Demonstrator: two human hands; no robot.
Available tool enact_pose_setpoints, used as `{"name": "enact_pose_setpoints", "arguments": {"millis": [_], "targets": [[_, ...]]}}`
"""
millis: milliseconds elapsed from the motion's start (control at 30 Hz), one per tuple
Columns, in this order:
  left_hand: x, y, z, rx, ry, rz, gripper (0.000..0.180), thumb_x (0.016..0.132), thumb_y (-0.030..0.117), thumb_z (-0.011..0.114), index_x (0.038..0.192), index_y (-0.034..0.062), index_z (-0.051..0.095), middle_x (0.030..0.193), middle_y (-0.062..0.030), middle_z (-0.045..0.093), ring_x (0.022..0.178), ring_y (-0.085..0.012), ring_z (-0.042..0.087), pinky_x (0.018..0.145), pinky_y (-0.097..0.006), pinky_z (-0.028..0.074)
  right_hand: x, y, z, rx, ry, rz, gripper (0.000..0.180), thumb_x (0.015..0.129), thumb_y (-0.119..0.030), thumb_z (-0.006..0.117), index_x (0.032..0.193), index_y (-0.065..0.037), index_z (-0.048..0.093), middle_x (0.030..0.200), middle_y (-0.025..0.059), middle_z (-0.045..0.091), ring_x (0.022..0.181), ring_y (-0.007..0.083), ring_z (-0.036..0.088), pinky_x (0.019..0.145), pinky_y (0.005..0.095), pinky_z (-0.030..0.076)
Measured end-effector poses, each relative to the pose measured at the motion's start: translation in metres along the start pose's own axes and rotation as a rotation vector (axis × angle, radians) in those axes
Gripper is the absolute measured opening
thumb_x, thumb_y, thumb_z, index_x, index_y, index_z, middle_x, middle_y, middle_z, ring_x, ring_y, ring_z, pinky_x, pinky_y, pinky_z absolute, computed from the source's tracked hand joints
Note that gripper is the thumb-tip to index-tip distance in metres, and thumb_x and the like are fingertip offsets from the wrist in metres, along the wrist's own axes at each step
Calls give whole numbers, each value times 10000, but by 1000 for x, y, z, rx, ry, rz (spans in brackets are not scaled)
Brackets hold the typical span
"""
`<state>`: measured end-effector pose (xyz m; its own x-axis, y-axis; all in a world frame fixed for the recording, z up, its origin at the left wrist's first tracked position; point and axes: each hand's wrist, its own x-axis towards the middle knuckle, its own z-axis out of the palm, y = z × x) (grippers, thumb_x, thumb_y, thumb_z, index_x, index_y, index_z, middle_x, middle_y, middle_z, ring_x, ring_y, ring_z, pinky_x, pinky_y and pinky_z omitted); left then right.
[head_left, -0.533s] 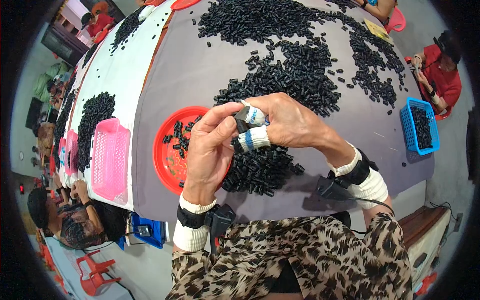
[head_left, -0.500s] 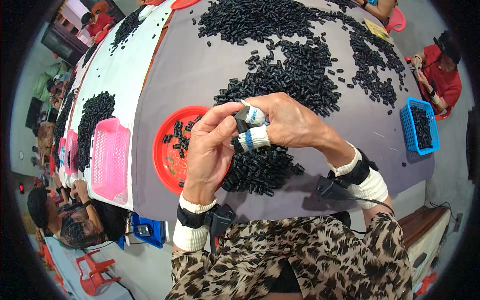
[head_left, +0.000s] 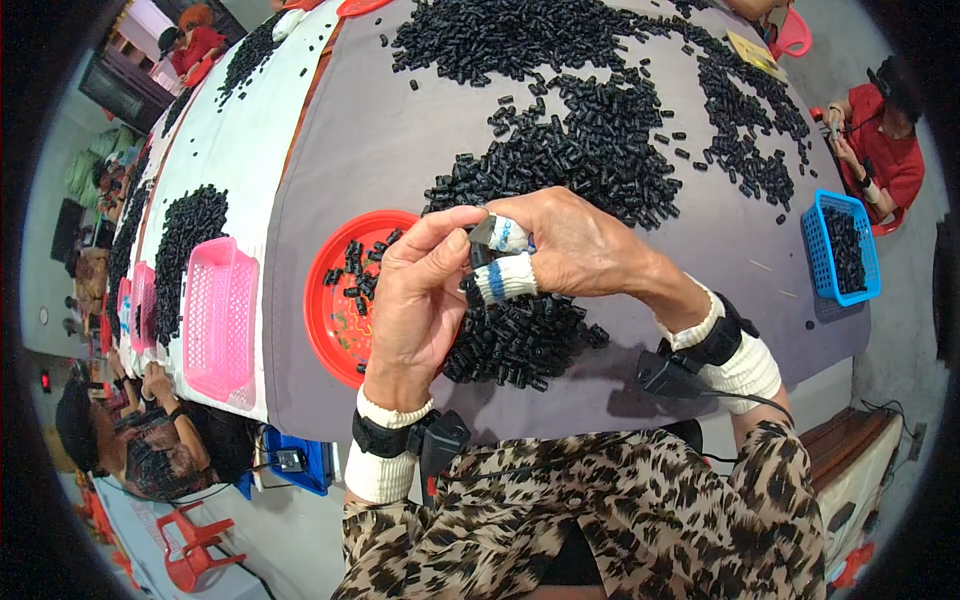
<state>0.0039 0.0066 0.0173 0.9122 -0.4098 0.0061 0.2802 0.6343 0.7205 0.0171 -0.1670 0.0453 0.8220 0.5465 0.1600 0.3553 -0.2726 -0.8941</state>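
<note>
On the left of the frame, a pink mesh basket point(head_left: 220, 385) stands on white cloth beside the border where grey cloth begins. Next, at centre left, is a red plate point(head_left: 315, 300) with loose black parts in it, partly behind the left hand point(head_left: 412, 290). That hand is pinched narrow on a small black piece point(head_left: 478, 256), mid-frame between the two hands. Above the piece is a grey, blade-like sliver point(head_left: 483, 229), seemingly gripped by the right hand point(head_left: 580, 245), which is curled closed, its thumb and finger in white-and-blue wraps. Compared with half a second ago, almost nothing differs: the hands keep their pose and only the sliver looks paler, so work on this piece appears to be at the same stage. Heaped black parts point(head_left: 555, 165) crowd the space above and below the hands. Right of centre, grey tablecloth point(head_left: 730, 240) gives elbow room, ending near a blue basket point(head_left: 816, 250) at the table's right edge; the near edge runs just below the hands.
</note>
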Motion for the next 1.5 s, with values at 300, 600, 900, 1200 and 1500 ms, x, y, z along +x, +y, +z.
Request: {"name": "enact_pose_setpoints", "arguments": {"millis": [300, 600, 900, 1200, 1500], "targets": [[1, -1, 4, 44, 10, 20, 221, 848, 52, 569, 1051, -37, 571, 958, -94, 617, 853, -135, 599, 761, -262, 496, -2, 0, -2, -12, -12, 15, 349, 719, -321, 649, 806, 10, 582, 685, 144, 607, 604, 280, 574, 593, 368, 438], [-1, 4, 9, 170, 60, 71, 213, 836, 48, 592, 1034, -30, 593, 880, -41, 619, 729, -60, 537, 652, -190, 439, -3, -4, -2, 22, -14, 16, 349, 725, -320, 645, 761, 18, 568, 638, 136, 587, 566, 241, 546, 579, 360, 432], [-2, 2, 10, 251, 86, 123, 209, 834, 51, 596, 1027, -28, 598, 890, -42, 621, 744, -66, 536, 671, -201, 434, -2, -2, -1, 21, -6, 7, 329, 721, -306, 653, 738, 12, 572, 624, 115, 584, 557, 220, 535, 567, 344, 429], [-4, -3, 11, 147, 99, 39, 229, 854, 70, 572, 1062, -24, 576, 966, -71, 619, 881, -122, 583, 789, -255, 471, -2, 8, 3, 60, 13, -5, 363, 727, -344, 657, 731, 10, 581, 603, 94, 573, 544, 172, 527, 555, 331, 428], [-4, -6, 6, 49, 99, 2, 299, 851, 91, 563, 1117, -39, 517, 1003, -104, 600, 894, -171, 606, 775, -286, 512, -3, 8, 2, 35, 0, 17, 386, 727, -366, 657, 729, 12, 578, 610, 117, 583, 530, 213, 520, 553, 338, 427]]}}
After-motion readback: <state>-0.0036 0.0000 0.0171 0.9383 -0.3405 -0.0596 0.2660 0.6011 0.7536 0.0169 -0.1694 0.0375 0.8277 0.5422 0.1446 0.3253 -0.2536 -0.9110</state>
